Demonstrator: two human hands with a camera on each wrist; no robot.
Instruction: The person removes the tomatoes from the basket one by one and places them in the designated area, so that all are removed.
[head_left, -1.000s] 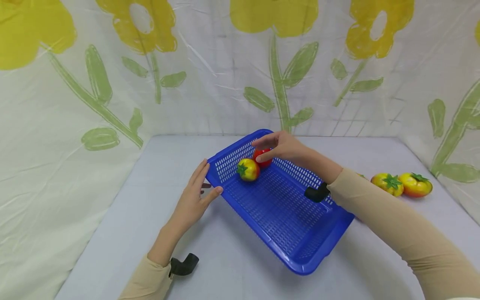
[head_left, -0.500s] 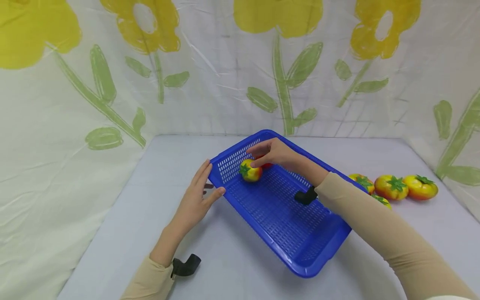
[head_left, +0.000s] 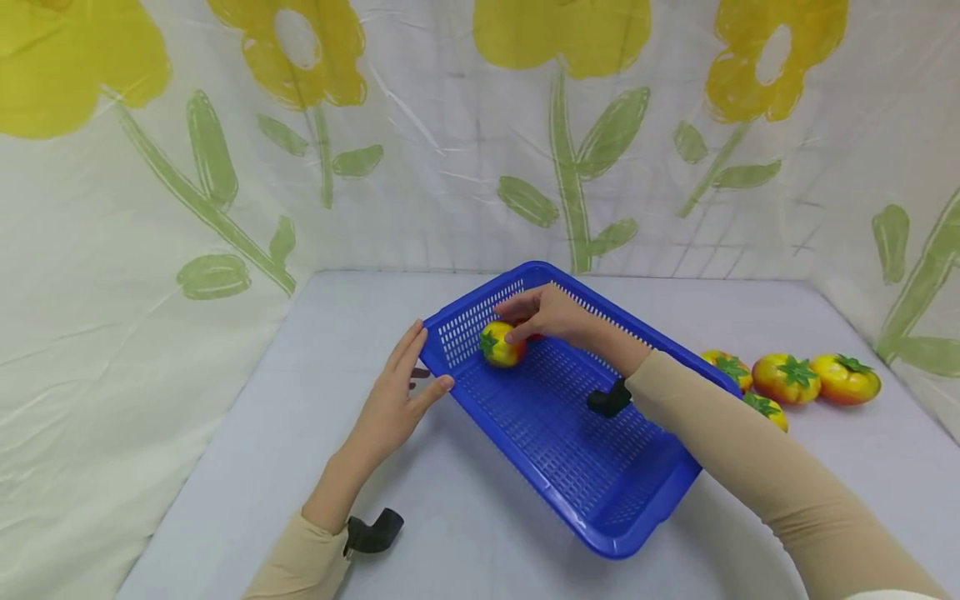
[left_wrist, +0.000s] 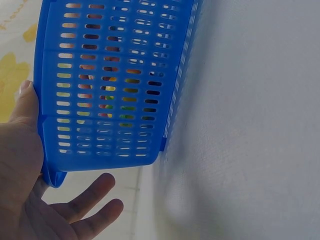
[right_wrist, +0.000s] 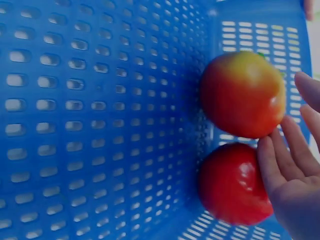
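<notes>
My left hand (head_left: 390, 408) holds the left corner of a blue plastic basket (head_left: 525, 450), thumb along one side of the rim and fingers along the other. In the left wrist view two of its fingers (left_wrist: 95, 192) stick out free of the basket. Inside the far-left end lie a yellow-red tomato (head_left: 497, 350) and a red tomato (right_wrist: 235, 185), side by side. My right hand (head_left: 558, 317) reaches over them from the right, its fingers (right_wrist: 270, 160) spread and very close to both. In the head view the hand hides most of the red tomato.
Several yellow-red tomatoes (head_left: 785, 379) lie on the pale table (head_left: 300, 400) right of the basket, partly behind the right sleeve (head_left: 735, 450). A white curtain (head_left: 420, 192) with painted flowers hangs behind the table.
My right hand has moved slightly down and left toward the yellow-red tomato, covering more of the red one. The left hand stays at the basket corner. The view has shifted a little.
</notes>
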